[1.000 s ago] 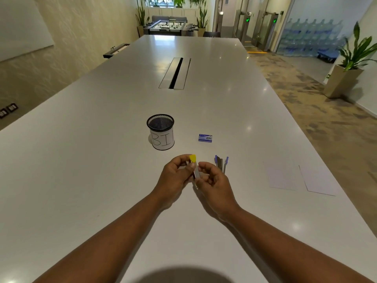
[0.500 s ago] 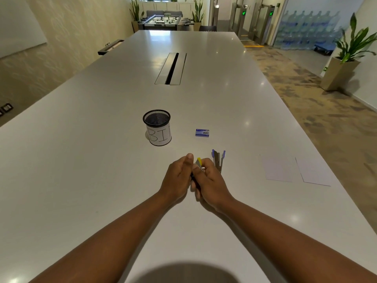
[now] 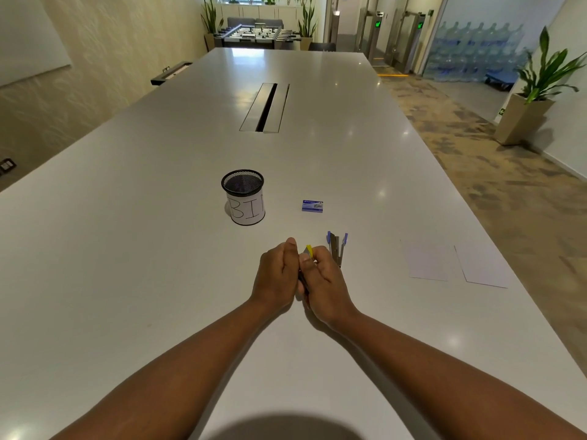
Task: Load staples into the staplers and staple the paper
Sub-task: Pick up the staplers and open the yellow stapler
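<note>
Left hand [image 3: 277,274] and right hand [image 3: 324,282] pressed together above the near middle of the white table [image 3: 127,249], both clasping a small yellow stapler [image 3: 309,251]. Only its yellow tip showing above the fingers, plus a dark sliver of its body between the palms lower down. Left fingers curled round it from the left, thumb pointing up; right fingers wrapped over it from the right. Cannot tell whether the stapler is open or closed, or whether staples sit inside.

Just beyond the right hand, toward the right edge, a blue stapler [image 3: 337,247] lying opened out, its two blue ends pointing toward the far edge, metal channel between them; near end hidden behind the right knuckles. Farther toward the far edge, a small blue staple box [image 3: 312,206], flat on the table, apart from both staplers. Left of that box, a black mesh cup [image 3: 244,196] standing upright, wrapped in a white label with handwritten letters "BI".

Near the right edge, two white paper sheets [image 3: 428,262] lying flat side by side, well apart from the hands. Along the table's centre line, far off, a long cable slot [image 3: 265,108].
</note>
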Demonstrator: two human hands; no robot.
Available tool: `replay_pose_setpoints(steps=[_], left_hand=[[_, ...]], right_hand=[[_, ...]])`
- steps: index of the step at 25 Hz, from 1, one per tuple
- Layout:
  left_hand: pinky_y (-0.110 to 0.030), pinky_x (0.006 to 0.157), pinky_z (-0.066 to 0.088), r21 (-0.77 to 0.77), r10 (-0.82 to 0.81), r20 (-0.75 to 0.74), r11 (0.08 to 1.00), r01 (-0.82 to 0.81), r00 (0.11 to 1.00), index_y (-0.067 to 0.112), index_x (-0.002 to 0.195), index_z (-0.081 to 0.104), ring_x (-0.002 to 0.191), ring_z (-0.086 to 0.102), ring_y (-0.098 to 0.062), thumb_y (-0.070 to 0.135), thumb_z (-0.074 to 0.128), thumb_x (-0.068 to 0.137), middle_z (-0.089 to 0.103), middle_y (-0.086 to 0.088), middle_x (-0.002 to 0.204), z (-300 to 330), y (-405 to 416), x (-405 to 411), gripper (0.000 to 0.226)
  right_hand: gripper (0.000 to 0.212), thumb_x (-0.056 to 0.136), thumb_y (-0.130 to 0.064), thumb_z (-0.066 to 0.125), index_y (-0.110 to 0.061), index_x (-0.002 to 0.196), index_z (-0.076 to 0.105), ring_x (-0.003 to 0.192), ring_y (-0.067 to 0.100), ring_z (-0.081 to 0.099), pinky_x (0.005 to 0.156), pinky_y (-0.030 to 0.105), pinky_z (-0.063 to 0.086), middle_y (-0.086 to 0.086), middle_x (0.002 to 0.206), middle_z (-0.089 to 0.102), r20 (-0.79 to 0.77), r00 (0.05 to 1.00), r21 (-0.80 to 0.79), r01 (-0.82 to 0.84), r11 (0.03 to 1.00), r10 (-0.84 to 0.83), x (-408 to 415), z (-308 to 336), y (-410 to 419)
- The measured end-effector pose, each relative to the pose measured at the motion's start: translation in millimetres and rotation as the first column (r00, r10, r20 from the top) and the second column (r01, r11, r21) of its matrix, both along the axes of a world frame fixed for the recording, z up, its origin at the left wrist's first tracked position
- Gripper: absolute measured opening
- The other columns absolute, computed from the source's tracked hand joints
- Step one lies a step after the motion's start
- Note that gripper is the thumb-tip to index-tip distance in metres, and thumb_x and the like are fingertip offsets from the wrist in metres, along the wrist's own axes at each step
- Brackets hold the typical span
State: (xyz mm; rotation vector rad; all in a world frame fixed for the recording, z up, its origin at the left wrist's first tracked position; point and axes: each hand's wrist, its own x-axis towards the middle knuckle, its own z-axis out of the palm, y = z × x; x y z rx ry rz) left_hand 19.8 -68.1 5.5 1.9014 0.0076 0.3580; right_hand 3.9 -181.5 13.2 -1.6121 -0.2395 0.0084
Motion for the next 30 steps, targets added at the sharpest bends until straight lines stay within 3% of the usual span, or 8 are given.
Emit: replay_pose_setpoints(steps=[6,11,15,18,20,24,27,30], left_hand=[[-0.031,0.052,0.037,-0.071,0.038,0.003,0.997,-0.038,0.999,0.004,0.067,0.046,0.054,0.041,-0.013,0.031,0.037,0.11,0.047,-0.005,0.057,1.6,-1.0,-1.7,0.052],[-0.025,0.054,0.04,-0.221,0.065,-0.062,0.972,-0.078,0.996,0.014,0.078,0.048,0.061,0.044,-0.014,0.04,0.038,0.109,0.047,-0.005,0.066,7.0,8.0,6.0,0.042],[-0.033,0.061,0.044,-0.33,0.125,-0.071,0.933,-0.142,0.99,0.018,0.082,0.051,0.066,0.048,-0.016,0.046,0.04,0.107,0.05,-0.002,0.07,0.7,16.1,10.2,0.039],[-0.03,0.062,0.046,-0.363,0.163,-0.101,0.912,-0.189,0.981,0.021,0.084,0.054,0.064,0.051,-0.01,0.047,0.042,0.106,0.054,0.006,0.069,-3.3,18.6,15.6,0.037],[-0.029,0.061,0.046,-0.385,0.161,-0.132,0.901,-0.201,0.978,0.022,0.084,0.056,0.065,0.053,-0.009,0.045,0.043,0.106,0.055,0.007,0.069,-3.7,21.6,19.8,0.035],[-0.023,0.05,0.043,-0.46,0.093,-0.138,0.876,-0.147,0.986,0.018,0.085,0.056,0.061,0.05,-0.012,0.045,0.042,0.106,0.054,0.002,0.068,-5.6,29.2,21.9,0.037],[-0.024,0.047,0.043,-0.451,0.053,-0.13,0.886,-0.107,0.99,0.014,0.088,0.058,0.056,0.051,-0.013,0.055,0.039,0.104,0.057,-0.003,0.066,-5.7,31.9,20.3,0.048],[-0.035,0.06,0.047,-0.48,-0.019,-0.128,0.876,-0.045,0.992,0.016,0.094,0.064,0.061,0.053,-0.014,0.047,0.061,0.096,0.059,0.001,0.069,-8.0,33.2,21.7,0.031]], right_hand=[[0.029,0.109,-0.036,0.037,-0.012,0.093,0.038,0.039,0.018,0.051,0.041,0.029,0.044,0.014,0.057,0.052,-0.126,0.991,0.151,0.053,0.987,-0.034,2.4,4.1,-3.4],[0.026,0.103,-0.042,0.044,-0.017,0.096,0.041,0.051,0.035,0.059,0.042,0.031,0.044,0.028,0.078,0.062,-0.138,0.99,0.254,0.047,0.966,-0.012,3.1,-0.3,-5.2],[0.026,0.103,-0.029,0.057,-0.006,0.092,0.053,0.052,0.025,0.066,0.048,0.036,0.056,0.018,0.07,0.07,-0.027,0.997,0.09,0.08,0.993,-0.078,0.1,-5.1,-6.8],[0.015,0.093,-0.018,0.07,-0.007,0.086,0.062,0.07,0.034,0.072,0.067,0.047,0.06,0.016,0.077,0.073,0.002,0.991,0.002,0.134,0.991,-0.134,-2.7,-6.1,-9.4],[0.012,0.087,-0.013,0.075,-0.01,0.084,0.064,0.074,0.035,0.07,0.07,0.043,0.059,0.013,0.077,0.072,0.025,0.987,-0.033,0.162,0.986,-0.161,-4.7,-5.0,-13.2],[0.017,0.082,-0.012,0.08,-0.014,0.084,0.064,0.067,0.01,0.069,0.062,0.022,0.056,0.001,0.075,0.073,0.03,0.98,-0.069,0.196,0.978,-0.195,-7.1,-5.8,-21.6],[0.02,0.08,-0.013,0.083,-0.017,0.085,0.065,0.078,0.011,0.073,0.069,0.026,0.06,-0.005,0.082,0.076,0.029,0.972,-0.068,0.235,0.97,-0.233,-8.1,-6.2,-24.0],[0.018,0.08,-0.016,0.085,-0.018,0.084,0.067,0.08,0.012,0.073,0.071,0.029,0.06,-0.004,0.083,0.076,0.034,0.965,-0.089,0.261,0.961,-0.259,-6.7,-6.4,-24.3]])
